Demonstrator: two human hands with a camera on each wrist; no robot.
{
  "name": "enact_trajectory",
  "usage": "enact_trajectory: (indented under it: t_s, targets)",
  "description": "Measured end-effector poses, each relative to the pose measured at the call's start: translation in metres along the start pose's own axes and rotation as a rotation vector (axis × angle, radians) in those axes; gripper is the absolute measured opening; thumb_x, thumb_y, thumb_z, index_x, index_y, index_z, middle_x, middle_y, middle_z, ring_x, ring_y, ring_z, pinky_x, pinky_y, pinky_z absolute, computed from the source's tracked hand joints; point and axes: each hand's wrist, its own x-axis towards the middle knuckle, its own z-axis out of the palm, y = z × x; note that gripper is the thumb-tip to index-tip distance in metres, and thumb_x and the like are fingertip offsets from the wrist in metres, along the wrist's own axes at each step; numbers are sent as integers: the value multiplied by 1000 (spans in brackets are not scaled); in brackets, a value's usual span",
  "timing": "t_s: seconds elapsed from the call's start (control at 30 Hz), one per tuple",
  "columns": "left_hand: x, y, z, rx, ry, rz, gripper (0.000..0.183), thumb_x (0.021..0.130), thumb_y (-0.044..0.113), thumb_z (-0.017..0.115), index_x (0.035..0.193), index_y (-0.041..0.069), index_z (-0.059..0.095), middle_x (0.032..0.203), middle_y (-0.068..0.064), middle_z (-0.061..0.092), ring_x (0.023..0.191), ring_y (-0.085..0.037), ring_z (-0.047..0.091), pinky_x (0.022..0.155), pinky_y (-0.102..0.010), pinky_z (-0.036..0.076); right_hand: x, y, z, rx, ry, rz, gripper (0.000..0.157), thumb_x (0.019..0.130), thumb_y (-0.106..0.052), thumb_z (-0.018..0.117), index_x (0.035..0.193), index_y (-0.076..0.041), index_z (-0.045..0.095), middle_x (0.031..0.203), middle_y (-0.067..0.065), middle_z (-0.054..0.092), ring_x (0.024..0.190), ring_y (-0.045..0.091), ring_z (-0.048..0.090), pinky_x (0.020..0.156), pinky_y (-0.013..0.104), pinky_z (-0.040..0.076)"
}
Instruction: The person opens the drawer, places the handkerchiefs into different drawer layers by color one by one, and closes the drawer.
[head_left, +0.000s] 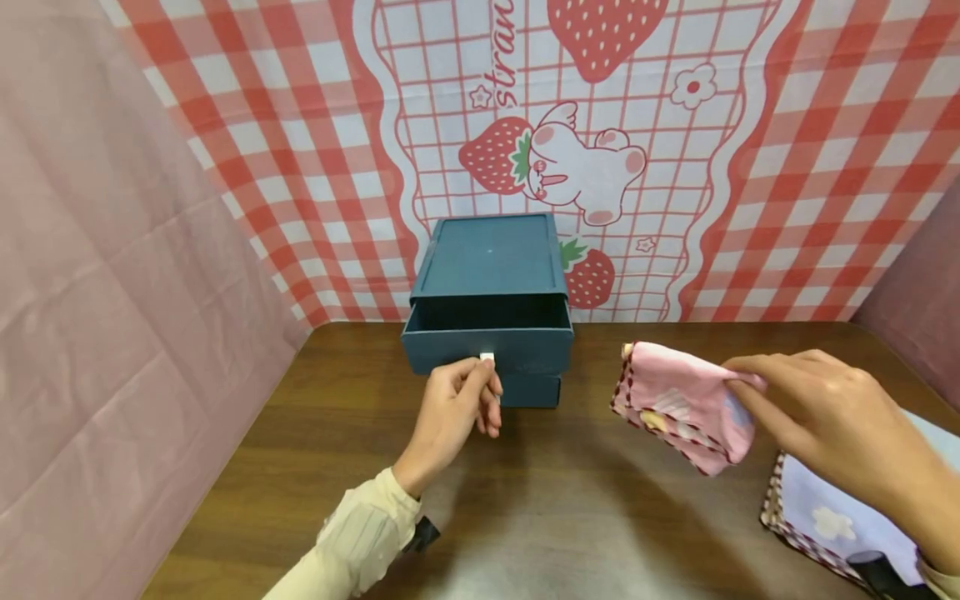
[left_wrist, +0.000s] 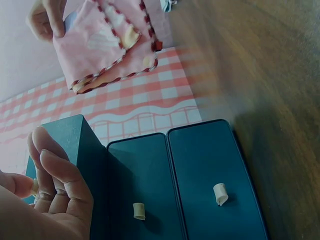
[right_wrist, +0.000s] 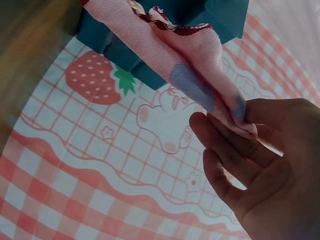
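A dark teal drawer cabinet (head_left: 491, 250) stands on the table, its top drawer (head_left: 450, 352) pulled out and dark inside. My left hand (head_left: 448, 404) pinches the small pale pull tab (head_left: 487, 357) on that drawer's front. To the right, my right hand (head_left: 847, 412) holds a folded pink cloth (head_left: 686, 400) up in the air by one corner. Dark red-and-white trim edges the cloth, and it has pale and blue patches. In the right wrist view, thumb and fingers (right_wrist: 227, 145) pinch the cloth's end.
A lavender cloth (head_left: 810, 492) with a checked border lies on the wooden table (head_left: 570, 517) at right, partly behind my right forearm. Below the open drawer, two closed drawer fronts (left_wrist: 137, 175) carry pale tabs (left_wrist: 220, 194). A red-and-white checked backdrop (head_left: 322, 167) hangs behind the cabinet.
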Motion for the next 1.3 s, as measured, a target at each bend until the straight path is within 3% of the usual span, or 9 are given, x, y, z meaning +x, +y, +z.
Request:
enact_trajectory:
  t_s: [0.1, 0.23, 0.47, 0.7, 0.97, 1.3]
  targets:
    - [-4, 3, 2, 0, -8, -9, 38, 106, 22, 48, 83, -6, 60, 56, -15, 60, 44, -26, 58, 44, -33, 50, 2, -2, -4, 2, 22, -5, 53, 103, -52, 40, 102, -11, 74, 87, -2, 74, 78, 16, 59, 68, 31, 43]
    - [-11, 5, 5, 8, -14, -17, 38, 106, 22, 48, 83, -5, 61, 56, -15, 59, 44, -26, 57, 45, -37, 51, 4, -5, -9, 2, 52, -18, 61, 104, -55, 35, 100, -9, 75, 86, 0, 74, 79, 11, 56, 65, 29, 43]
    - [-24, 7, 7, 2, -6, -51, 37, 106, 22, 49, 82, -2, 62, 55, -16, 58, 42, -23, 56, 44, -41, 53, 7, -9, -17, 7, 113, -14, 62, 102, -57, 38, 96, -8, 76, 84, 3, 73, 81, 6, 55, 68, 21, 43]
    - [-38, 8, 4, 10, 2, -52, 37, 106, 22, 49, 83, -3, 61, 54, -15, 58, 42, -22, 57, 43, -39, 52, 14, -18, -20, 73, 261, 8, 58, 100, -55, 49, 94, -4, 77, 77, 15, 70, 98, -18, 45, 83, 3, 30]
    - [-53, 11, 2, -6, 9, -76, 38, 106, 26, 50, 83, -3, 61, 52, -17, 55, 41, -20, 55, 44, -35, 53, 21, -23, -24, 139, 337, -29, 50, 98, -47, 58, 96, -1, 77, 77, 11, 71, 93, -9, 52, 85, 3, 34]
    - [-66, 15, 8, 17, -30, -38, 35, 106, 24, 51, 87, -2, 65, 51, -18, 56, 41, -16, 55, 43, -34, 51, 24, -28, -26, 177, 427, -61, 49, 97, -43, 62, 94, 4, 76, 74, 13, 68, 93, -5, 52, 89, 7, 37]
